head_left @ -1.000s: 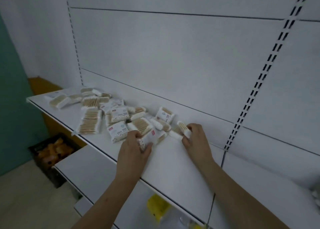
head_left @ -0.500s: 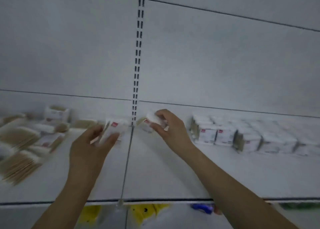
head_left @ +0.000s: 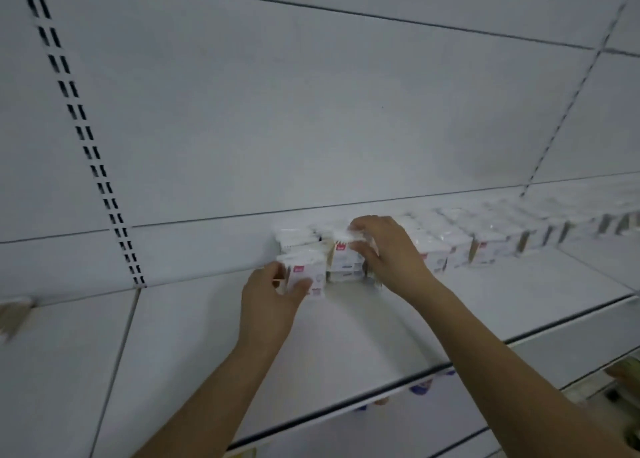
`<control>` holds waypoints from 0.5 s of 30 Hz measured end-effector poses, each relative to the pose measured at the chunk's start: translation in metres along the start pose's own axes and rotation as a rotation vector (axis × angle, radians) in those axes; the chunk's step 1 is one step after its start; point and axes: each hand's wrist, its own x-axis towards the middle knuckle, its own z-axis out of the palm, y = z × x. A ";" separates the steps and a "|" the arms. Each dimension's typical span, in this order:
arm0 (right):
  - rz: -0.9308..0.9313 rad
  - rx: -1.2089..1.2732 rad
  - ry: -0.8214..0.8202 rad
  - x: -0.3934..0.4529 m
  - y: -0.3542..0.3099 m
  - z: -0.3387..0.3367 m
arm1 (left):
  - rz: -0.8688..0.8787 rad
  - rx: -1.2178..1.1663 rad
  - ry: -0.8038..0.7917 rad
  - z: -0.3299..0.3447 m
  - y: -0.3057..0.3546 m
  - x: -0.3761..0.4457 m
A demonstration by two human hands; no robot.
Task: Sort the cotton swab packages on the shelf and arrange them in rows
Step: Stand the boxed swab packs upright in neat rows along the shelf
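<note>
Broad white metal shelf (head_left: 363, 322) under a white slotted back panel (head_left: 311, 111): plenty of bare surface in front for working. Along the rear edge, a long row of small white plastic-wrapped cotton swab packages (head_left: 485, 241) running off to the right, blurred further out. At that row's left end, two packages being added. Right hand (head_left: 384, 250) curled over a white red-labelled package (head_left: 343, 255), fingers across the top, thumb on the front face, seating it upright beside the row. Left hand (head_left: 273, 295) pinching another white red-labelled package (head_left: 306, 277) between thumb and fingers, just in front and left, with one more white pack (head_left: 294, 241) standing behind it.

Best done by pressing the right-hand package flush against its neighbour, label forward, before letting go. Then sliding the left-hand package back until touching, faces level. Gentle pressure only; soft wrappers likely to tip or skew. More loose swabs (head_left: 14, 314) waiting at far left, blurred.
</note>
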 end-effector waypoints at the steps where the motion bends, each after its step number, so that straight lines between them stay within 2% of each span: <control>1: -0.036 -0.094 0.010 -0.002 0.010 0.009 | 0.009 0.041 0.009 0.010 -0.004 0.007; 3: -0.071 -0.211 0.052 -0.009 0.023 0.029 | -0.038 0.065 0.028 0.024 -0.009 0.014; 5: -0.068 -0.221 0.080 -0.018 0.027 0.041 | -0.107 0.020 0.054 0.029 -0.008 0.011; 11: -0.103 -0.129 0.078 -0.018 0.032 0.039 | -0.042 -0.001 0.120 0.036 -0.008 0.004; 15: -0.085 -0.166 0.173 -0.016 0.028 0.035 | -0.020 0.027 0.109 0.038 -0.015 0.011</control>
